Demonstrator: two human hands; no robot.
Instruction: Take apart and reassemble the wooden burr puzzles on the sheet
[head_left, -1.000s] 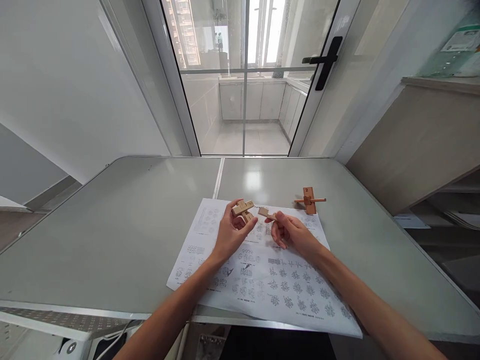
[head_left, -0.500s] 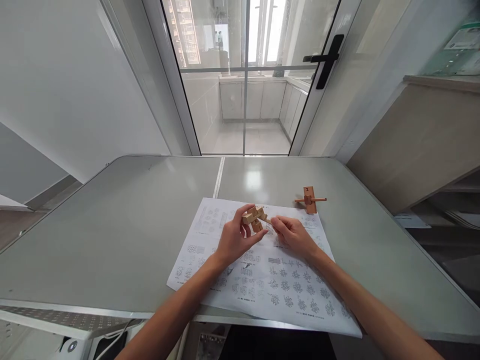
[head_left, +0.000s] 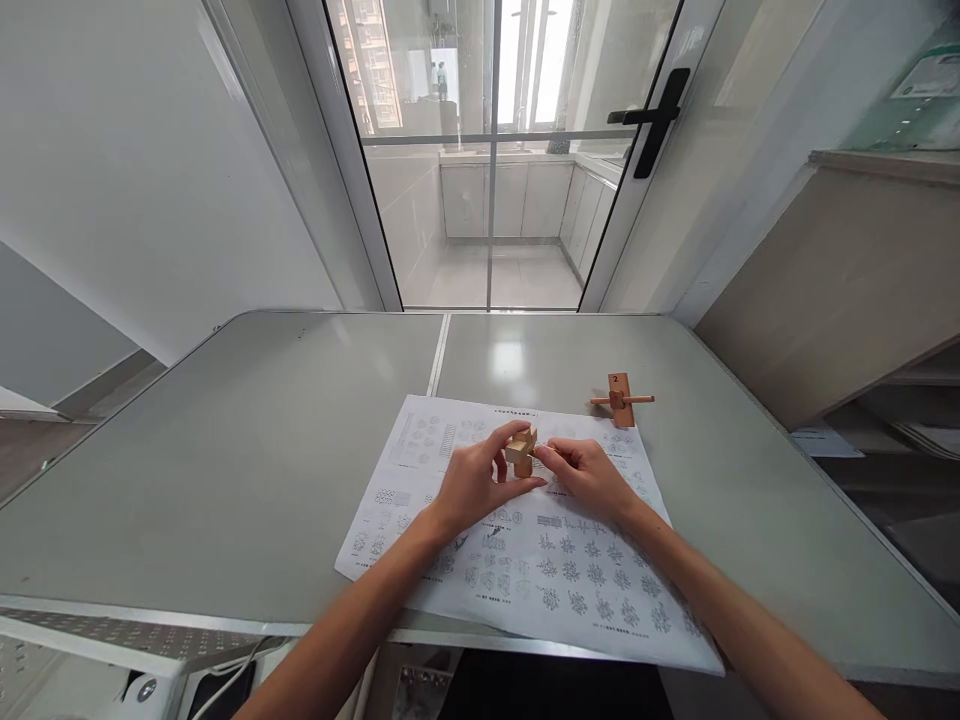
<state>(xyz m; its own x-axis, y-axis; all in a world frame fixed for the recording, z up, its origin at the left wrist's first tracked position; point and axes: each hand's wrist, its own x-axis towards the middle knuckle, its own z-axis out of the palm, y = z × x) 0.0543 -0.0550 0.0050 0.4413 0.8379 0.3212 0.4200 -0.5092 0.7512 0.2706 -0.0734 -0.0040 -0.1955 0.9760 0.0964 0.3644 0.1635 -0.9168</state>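
Note:
Between the thumb and fingers of my left hand (head_left: 474, 478) is a small wooden interlocking puzzle (head_left: 519, 452), made of pale crossed blocks with a browner block below. My right hand (head_left: 589, 475) is closed in a pinch at the puzzle's right side, on a thin wooden piece whose tip meets the blocks; my fingers hide most of it. Whether that piece is joined to the puzzle I cannot tell. Both hands are above a large printed sheet (head_left: 510, 590) covered with small line drawings of puzzle shapes.
A reddish-brown wooden puzzle (head_left: 621, 410) marked 2, with a thin rod across it, lies by the sheet's upper right corner. The grey table (head_left: 225, 470) has a seam (head_left: 439, 355). Beyond its far edge is a glass door (head_left: 495, 200); a wooden shelf unit (head_left: 847, 270) stands at the right.
The wooden puzzle has turned in my left hand and shifted slightly right and down. The right hand's fingers are now closer to it, and less of the thin piece shows.

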